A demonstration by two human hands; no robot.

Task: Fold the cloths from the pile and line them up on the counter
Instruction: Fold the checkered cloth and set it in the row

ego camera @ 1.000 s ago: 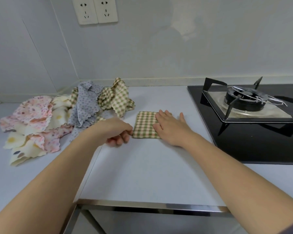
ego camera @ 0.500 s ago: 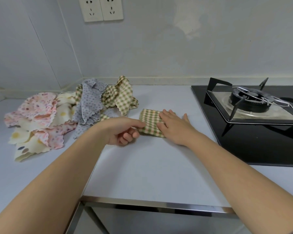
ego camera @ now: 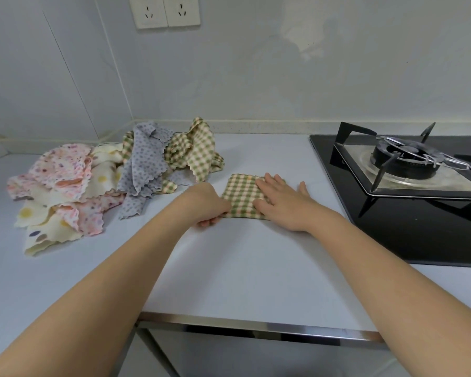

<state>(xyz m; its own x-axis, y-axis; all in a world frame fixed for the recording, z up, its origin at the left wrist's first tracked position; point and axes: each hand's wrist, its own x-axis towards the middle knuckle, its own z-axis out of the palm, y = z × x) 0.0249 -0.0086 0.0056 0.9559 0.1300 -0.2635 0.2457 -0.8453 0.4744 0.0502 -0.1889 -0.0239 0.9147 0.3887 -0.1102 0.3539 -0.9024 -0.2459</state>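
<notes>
One folded checked cloth point(ego camera: 241, 194) lies mid-frame on the counter point(ego camera: 242, 268). My right hand point(ego camera: 280, 202) presses flat on it with straight fingers; my left hand point(ego camera: 206, 202) pinches its left edge with curled fingers. One loose pile point(ego camera: 106, 186) sits centre left, one gas burner point(ego camera: 403, 159) at right.

No text, label, brand or number can be read anywhere.

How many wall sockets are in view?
2: left socket high above the cloth pile, right socket directly beside it. Others may sit beyond the frame.
</notes>
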